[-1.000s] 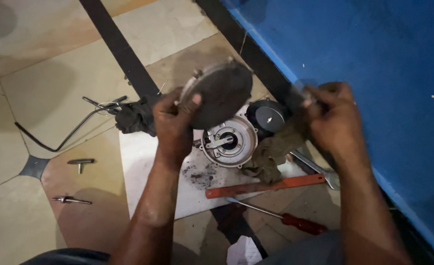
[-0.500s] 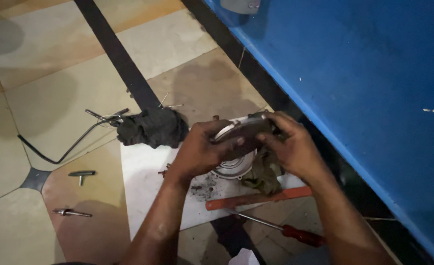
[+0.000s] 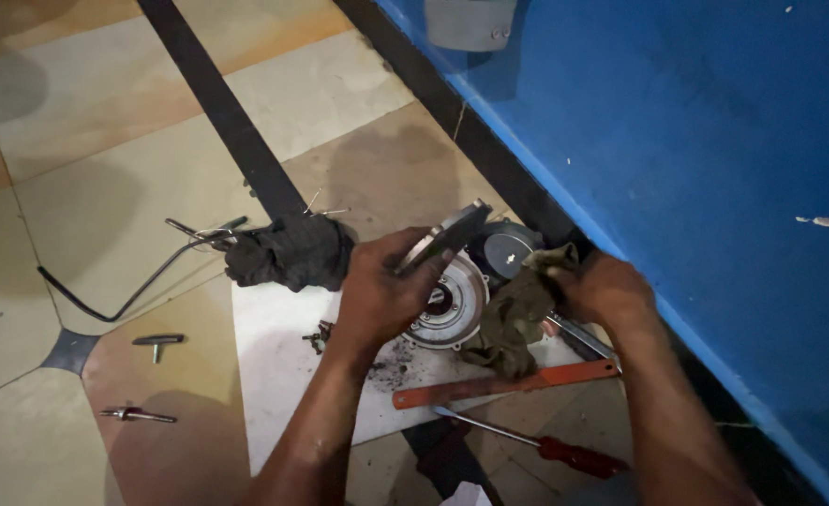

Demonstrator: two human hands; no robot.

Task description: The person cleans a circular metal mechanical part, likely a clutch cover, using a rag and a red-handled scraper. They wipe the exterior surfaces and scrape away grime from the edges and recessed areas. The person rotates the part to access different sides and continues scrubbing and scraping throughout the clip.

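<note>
My left hand (image 3: 377,295) grips a round grey metal cover plate (image 3: 447,234), held tilted on edge above a round silver motor housing (image 3: 454,309) that lies on a white sheet (image 3: 278,361). A greasy olive rag (image 3: 517,309) is bunched in my right hand (image 3: 606,290) just right of the housing and hangs down onto the sheet. A second round grey part (image 3: 508,248) sits behind the housing near the wall.
A dark cloth (image 3: 288,253) lies left of my hands, with a bent cable (image 3: 124,290) beyond it. An orange bar (image 3: 508,382) and a red-handled screwdriver (image 3: 550,445) lie in front. Two small tools (image 3: 156,342) rest on the tiled floor. A blue wall (image 3: 677,141) rises on the right.
My left hand lowered the cover plate from held high, brought both hands together over the housing, then tilted it on edge. My right hand drew back right with the rag.
</note>
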